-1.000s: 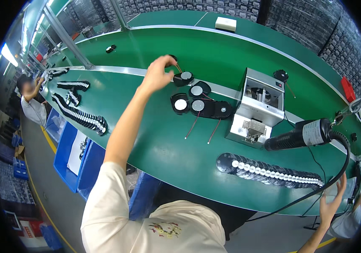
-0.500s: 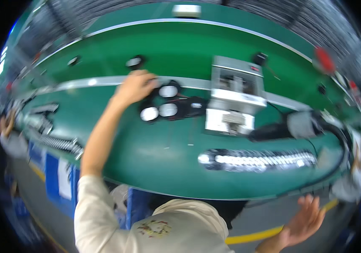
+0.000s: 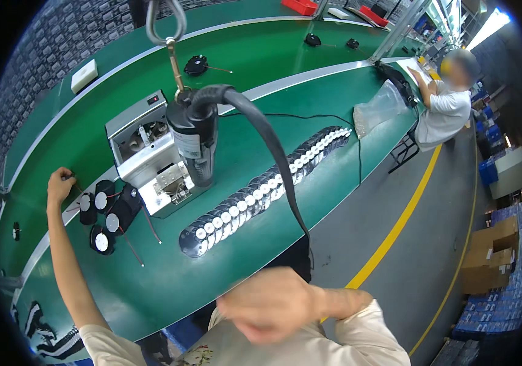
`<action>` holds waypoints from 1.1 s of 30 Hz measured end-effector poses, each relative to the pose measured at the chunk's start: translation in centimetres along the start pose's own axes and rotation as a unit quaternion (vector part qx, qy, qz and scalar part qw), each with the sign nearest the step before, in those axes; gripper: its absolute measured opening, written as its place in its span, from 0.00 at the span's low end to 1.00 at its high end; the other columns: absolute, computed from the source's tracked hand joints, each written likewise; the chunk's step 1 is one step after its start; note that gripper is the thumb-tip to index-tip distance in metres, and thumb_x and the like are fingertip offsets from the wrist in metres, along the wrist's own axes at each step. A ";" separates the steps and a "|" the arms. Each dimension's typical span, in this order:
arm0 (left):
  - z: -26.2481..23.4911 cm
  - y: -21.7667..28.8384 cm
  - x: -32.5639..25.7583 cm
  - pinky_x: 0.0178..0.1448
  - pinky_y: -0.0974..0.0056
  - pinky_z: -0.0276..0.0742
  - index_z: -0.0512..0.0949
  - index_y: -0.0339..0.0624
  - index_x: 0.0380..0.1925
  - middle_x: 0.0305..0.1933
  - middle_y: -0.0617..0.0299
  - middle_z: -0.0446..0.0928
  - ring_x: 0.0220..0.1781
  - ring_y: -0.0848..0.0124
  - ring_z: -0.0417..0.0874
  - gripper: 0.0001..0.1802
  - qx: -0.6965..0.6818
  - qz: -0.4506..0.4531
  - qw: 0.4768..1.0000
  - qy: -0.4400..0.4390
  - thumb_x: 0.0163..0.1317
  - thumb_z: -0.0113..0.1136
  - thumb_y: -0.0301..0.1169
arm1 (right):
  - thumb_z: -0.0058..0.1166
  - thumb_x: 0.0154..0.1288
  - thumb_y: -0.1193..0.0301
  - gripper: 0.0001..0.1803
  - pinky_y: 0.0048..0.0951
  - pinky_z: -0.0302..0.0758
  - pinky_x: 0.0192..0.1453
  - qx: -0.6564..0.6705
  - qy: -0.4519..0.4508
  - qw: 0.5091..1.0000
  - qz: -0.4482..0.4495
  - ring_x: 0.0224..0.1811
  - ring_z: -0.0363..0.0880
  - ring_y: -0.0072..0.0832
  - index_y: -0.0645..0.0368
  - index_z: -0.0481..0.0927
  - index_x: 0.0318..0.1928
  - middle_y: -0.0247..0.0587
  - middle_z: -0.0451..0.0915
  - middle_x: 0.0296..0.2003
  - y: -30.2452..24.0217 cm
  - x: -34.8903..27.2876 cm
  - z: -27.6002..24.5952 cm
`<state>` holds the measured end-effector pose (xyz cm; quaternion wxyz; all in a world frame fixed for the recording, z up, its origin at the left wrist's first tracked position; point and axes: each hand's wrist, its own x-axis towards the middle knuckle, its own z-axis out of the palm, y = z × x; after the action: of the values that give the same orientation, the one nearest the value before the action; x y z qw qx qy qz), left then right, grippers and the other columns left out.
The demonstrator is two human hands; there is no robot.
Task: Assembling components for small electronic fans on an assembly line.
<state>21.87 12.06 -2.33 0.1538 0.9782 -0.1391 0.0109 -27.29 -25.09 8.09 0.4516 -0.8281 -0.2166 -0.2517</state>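
Note:
My left hand (image 3: 60, 185) reaches out over the green conveyor at the far left, its fingers curled around something dark, mostly hidden. Just right of it, a small group of black round parts with white discs and thin wires (image 3: 101, 240) lies on the bench. My right hand (image 3: 267, 305) is in front of my body, near the bench's front edge, smeared by motion; its fingers cannot be made out. A grey box-shaped machine (image 3: 145, 155) stands beyond the parts, with a black power screwdriver (image 3: 192, 143) hanging from a hook beside it.
A long overlapping row of black parts with white discs (image 3: 245, 204) lies across the bench. A thick black cable (image 3: 270, 143) arches over it. Farther right are a clear plastic bag (image 3: 380, 110) and a seated co-worker (image 3: 447, 110). More black parts (image 3: 196, 65) sit on the conveyor.
The view has swung to the right. My left hand has moved off the group of parts onto the conveyor. My right hand has come from the right side to in front of my body.

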 end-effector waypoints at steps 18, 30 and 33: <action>-7.0 19.8 -28.4 0.42 0.59 0.75 0.66 0.48 0.60 0.38 0.58 0.80 0.48 0.60 0.78 0.33 0.431 0.108 0.876 -0.188 0.50 0.60 0.28 | 0.68 0.52 0.72 0.44 0.34 0.57 0.67 0.062 0.201 0.974 0.086 0.63 0.63 0.34 0.67 0.56 0.66 0.47 0.64 0.62 10.0 8.2 1.2; -7.5 18.5 -31.7 0.57 0.55 0.72 0.70 0.42 0.42 0.49 0.55 0.72 0.59 0.53 0.72 0.26 -0.048 0.073 0.988 -0.124 0.40 0.66 0.27 | 0.58 0.60 0.79 0.31 0.31 0.64 0.64 0.109 0.127 0.979 0.116 0.60 0.69 0.31 0.66 0.60 0.62 0.51 0.68 0.61 11.5 8.9 0.1; -5.9 16.8 -33.0 0.61 0.54 0.69 0.72 0.41 0.37 0.47 0.56 0.72 0.61 0.51 0.71 0.21 -0.114 0.141 0.971 -0.158 0.38 0.66 0.22 | 0.57 0.60 0.79 0.33 0.30 0.65 0.63 0.092 0.098 0.986 0.099 0.59 0.70 0.30 0.65 0.59 0.64 0.51 0.69 0.60 12.4 9.3 -0.4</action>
<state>-14.35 7.34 6.19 0.2371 0.9141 -0.2988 -0.1377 -12.85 -30.43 6.05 0.5679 -0.7714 -0.1103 -0.2650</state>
